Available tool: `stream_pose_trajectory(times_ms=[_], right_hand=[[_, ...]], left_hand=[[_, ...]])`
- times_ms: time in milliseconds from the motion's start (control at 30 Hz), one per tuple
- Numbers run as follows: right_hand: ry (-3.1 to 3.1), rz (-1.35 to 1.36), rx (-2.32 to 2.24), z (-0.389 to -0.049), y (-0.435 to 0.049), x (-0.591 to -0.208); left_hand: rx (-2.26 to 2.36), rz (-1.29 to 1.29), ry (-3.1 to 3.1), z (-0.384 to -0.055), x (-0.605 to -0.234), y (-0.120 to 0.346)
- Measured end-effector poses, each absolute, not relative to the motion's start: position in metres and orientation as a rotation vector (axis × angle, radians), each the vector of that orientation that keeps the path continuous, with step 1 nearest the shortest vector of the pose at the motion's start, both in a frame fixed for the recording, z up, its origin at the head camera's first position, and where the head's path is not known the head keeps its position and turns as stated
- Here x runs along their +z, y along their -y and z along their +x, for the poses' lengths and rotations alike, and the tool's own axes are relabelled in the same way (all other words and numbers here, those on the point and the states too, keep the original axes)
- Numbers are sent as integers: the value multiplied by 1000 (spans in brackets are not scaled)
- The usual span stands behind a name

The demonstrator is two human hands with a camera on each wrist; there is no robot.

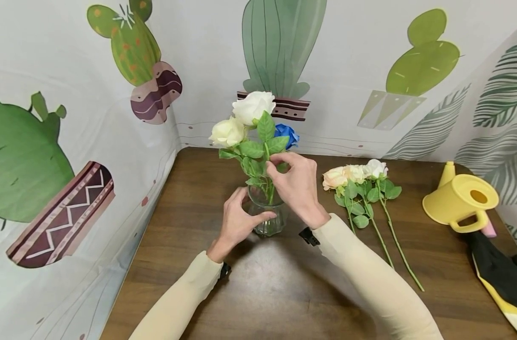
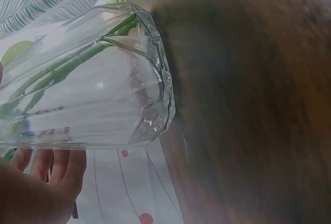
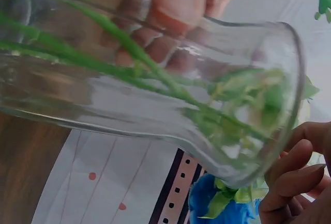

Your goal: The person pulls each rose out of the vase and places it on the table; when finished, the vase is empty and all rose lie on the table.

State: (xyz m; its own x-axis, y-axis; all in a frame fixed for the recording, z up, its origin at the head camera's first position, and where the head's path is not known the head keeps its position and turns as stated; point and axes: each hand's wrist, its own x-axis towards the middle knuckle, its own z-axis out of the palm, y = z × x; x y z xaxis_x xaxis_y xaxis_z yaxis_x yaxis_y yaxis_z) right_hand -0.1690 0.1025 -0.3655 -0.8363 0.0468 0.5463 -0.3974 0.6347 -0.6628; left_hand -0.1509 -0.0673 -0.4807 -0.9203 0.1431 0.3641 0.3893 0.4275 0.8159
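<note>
A clear glass vase (image 1: 268, 227) stands on the wooden table with green stems inside it. My left hand (image 1: 236, 218) holds the vase, thumb on the near side and fingers (image 2: 59, 164) around the far side. Above its mouth my right hand (image 1: 297, 182) pinches the green stem of the tall white rose (image 1: 254, 107), thumb and index finger together. Beside that bloom are a cream rose (image 1: 228, 132) on the left and a blue rose (image 1: 286, 136) on the right. In the right wrist view, the stems (image 3: 139, 58) cross through the glass and leaves crowd the rim.
To the right lie several loose roses, with a peach bloom (image 1: 336, 178) and a white bloom (image 1: 375, 168). Farther right stands a yellow watering can (image 1: 462, 200), and below it a black and yellow glove (image 1: 498, 271). A cactus-printed cloth (image 1: 207, 56) hangs behind the table.
</note>
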Motion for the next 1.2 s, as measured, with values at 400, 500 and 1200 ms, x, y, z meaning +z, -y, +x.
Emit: stream_pose_trajectory(times_ms=[400,500,1200], right_hand=[[2131,240,1317,-161,-111,-347],[2064,242,1386,-160,-114,-342],[1754,94,1610,-139,-158,-302]], left_hand=[[-1499,-460,2442,-150,-480,66],[-1494,-463,2437,-150,-480,66],[-1502,-445,2434,-150,-480,66]])
